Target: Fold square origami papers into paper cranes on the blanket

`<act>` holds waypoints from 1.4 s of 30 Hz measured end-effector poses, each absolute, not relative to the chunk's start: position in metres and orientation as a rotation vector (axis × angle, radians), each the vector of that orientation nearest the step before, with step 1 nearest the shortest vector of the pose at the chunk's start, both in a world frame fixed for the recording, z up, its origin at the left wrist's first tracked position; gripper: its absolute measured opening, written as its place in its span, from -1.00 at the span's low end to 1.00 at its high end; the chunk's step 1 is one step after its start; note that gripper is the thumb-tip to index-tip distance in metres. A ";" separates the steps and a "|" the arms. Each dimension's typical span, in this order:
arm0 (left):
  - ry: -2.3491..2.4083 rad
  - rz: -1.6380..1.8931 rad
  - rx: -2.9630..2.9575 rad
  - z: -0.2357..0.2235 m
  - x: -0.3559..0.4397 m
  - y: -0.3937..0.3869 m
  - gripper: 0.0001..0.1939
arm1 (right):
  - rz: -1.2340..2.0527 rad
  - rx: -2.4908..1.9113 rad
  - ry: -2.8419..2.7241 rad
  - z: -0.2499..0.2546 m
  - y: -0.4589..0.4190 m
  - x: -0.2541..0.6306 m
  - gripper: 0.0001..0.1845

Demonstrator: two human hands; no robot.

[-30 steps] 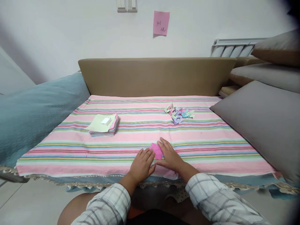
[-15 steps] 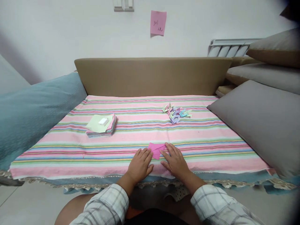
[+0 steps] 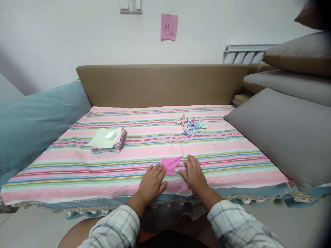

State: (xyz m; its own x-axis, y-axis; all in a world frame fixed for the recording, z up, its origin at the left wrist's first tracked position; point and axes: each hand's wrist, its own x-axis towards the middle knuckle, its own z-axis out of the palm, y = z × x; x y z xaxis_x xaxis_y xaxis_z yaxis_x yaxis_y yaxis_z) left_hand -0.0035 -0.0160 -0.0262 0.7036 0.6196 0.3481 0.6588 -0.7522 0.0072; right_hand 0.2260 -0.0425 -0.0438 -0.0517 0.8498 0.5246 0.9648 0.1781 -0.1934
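A bright pink sheet of folded paper (image 3: 171, 165) lies on the striped cloth in front of me, its right side drawn to a point. My left hand (image 3: 152, 181) rests flat with its fingertips on the paper's left edge, pressing it to the cloth. Just right of the paper, my right hand (image 3: 194, 175) is lifted slightly off it, fingers curved and apart, holding nothing. Farther back lies a small heap of folded paper pieces (image 3: 190, 126) in several colours. To the left is a stack of coloured paper (image 3: 106, 140) with a small white block (image 3: 110, 135) on top.
The striped cloth (image 3: 144, 148) covers a seat with a brown backrest (image 3: 160, 86). A blue cushion (image 3: 43, 120) stands at the left, and grey cushions (image 3: 287, 137) are piled at the right. A pink note (image 3: 169, 27) is stuck to the wall.
My right hand has come off the paper and moved a little to the right, uncovering its pointed end. The left hand stays on the paper. The whole view has shifted slightly.
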 end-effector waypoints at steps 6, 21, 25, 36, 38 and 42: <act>-1.058 -0.528 -2.832 -0.028 -0.005 -0.017 -0.51 | -0.293 -1.208 -2.342 -0.031 -0.045 0.214 -0.56; -0.936 -0.449 -2.968 0.000 0.000 0.016 -0.78 | 0.105 -1.318 -2.358 -0.023 -0.027 0.219 -0.43; -0.936 -0.477 -2.897 -0.001 -0.001 0.012 -0.75 | 0.105 -1.308 -2.297 -0.026 -0.025 0.217 -0.45; -1.935 -1.319 -2.957 0.024 -0.001 0.022 -0.71 | 0.948 -1.363 -1.790 0.013 -0.006 0.207 -0.75; -1.993 -1.291 -2.797 0.021 -0.006 0.024 -0.66 | 1.178 -1.497 -1.683 0.014 0.001 0.205 -0.77; -1.409 -0.949 -2.743 0.009 -0.010 0.015 -0.66 | 1.316 -1.621 -1.669 0.010 0.016 0.198 -0.85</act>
